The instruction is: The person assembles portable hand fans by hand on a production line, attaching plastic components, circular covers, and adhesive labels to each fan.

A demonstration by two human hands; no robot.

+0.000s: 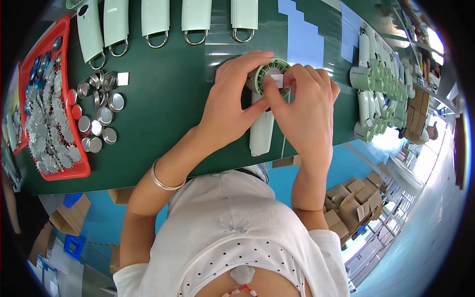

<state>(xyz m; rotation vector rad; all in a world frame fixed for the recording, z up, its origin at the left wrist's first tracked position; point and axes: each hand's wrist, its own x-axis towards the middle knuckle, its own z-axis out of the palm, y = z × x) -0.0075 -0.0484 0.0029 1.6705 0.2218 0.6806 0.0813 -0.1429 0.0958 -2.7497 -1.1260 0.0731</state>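
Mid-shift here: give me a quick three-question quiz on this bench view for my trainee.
1. True or false: the left hand and right hand both hold the pale green handheld fan over the green table.
2. What sits in the red tray at the person's left? A) silvery star-edged metal pieces B) cardboard boxes C) green fan bodies
3. Fill in: the small white square piece pinched by the right hand's fingers sits at the ___ of the fan's round grille.

Key: 1 true; 2 A; 3 centre. Beside the tray lie round silver caps, and a row of fan handles with metal loops lines the far edge.
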